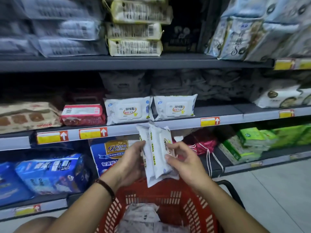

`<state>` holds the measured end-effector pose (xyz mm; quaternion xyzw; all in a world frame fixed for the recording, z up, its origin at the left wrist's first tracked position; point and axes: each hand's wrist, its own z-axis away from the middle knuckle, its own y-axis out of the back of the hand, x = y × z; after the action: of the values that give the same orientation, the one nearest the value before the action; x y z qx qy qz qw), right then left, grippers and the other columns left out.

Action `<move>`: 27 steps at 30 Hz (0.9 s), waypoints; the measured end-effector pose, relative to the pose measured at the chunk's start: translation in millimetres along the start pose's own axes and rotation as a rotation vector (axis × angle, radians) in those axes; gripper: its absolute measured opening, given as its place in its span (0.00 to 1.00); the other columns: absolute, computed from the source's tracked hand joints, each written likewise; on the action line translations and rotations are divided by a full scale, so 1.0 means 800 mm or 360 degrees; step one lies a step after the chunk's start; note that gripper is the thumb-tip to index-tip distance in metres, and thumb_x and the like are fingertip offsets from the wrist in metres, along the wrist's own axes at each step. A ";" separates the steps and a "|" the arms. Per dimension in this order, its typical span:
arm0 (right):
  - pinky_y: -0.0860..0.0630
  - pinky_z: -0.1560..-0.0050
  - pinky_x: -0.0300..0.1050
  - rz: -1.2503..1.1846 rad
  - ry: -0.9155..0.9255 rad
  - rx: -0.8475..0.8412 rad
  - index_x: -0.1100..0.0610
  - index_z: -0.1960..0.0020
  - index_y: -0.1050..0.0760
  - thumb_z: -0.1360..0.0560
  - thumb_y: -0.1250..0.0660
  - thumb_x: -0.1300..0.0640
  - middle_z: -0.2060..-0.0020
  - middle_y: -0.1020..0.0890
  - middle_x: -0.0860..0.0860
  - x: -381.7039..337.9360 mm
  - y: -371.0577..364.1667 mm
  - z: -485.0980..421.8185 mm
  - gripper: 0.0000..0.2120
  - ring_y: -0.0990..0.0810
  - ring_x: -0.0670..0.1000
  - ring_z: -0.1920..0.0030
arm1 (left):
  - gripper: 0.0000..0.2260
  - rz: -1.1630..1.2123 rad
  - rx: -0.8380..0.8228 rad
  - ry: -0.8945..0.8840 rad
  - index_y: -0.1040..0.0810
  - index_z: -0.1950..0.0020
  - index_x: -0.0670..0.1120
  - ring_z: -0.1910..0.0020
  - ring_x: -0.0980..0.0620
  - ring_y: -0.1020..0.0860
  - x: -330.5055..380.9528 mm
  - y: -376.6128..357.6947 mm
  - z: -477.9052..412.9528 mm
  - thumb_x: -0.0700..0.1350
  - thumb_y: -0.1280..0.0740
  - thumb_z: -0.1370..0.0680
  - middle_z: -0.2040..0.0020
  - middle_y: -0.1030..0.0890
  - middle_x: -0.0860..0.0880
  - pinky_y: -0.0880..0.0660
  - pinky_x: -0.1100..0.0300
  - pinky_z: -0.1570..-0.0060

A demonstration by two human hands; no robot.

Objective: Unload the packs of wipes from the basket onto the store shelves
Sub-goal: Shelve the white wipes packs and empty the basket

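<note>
Between my two hands I hold a small stack of white wipe packs [157,152], standing on end above the red basket [170,195]. My left hand [130,163] grips the stack's left side, and my right hand [182,159] pinches its right side. The top of the stack reaches the front edge of the middle shelf [181,124]. On that shelf two matching white packs [128,110] [174,107] lie side by side. More white packs [143,216] lie in the bottom of the basket.
A red pack [83,115] and brown packs [28,116] lie left of the white ones. Blue packs [50,172] fill the lower shelf at left, green packs [249,143] at right. Bare shelf [218,110] runs right of the white packs. The basket's black handle [232,190] sticks out right.
</note>
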<state>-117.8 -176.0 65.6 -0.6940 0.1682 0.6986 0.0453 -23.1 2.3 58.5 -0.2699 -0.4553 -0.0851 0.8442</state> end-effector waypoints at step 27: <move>0.16 0.47 0.61 -0.1036 -0.0219 0.0444 0.57 0.25 0.30 0.26 0.29 0.77 0.41 0.15 0.65 -0.023 -0.005 -0.026 0.33 0.13 0.61 0.45 | 0.13 0.0419 0.0131 -0.0572 0.21 0.35 0.40 0.45 0.37 0.14 0.016 -0.031 0.015 0.45 0.35 0.16 0.40 0.15 0.36 0.18 0.42 0.46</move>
<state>-96.4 -175.3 83.5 -0.6496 0.0289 0.6631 0.3709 -34.5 -10.8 83.7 -0.3030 -0.5623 0.0939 0.7637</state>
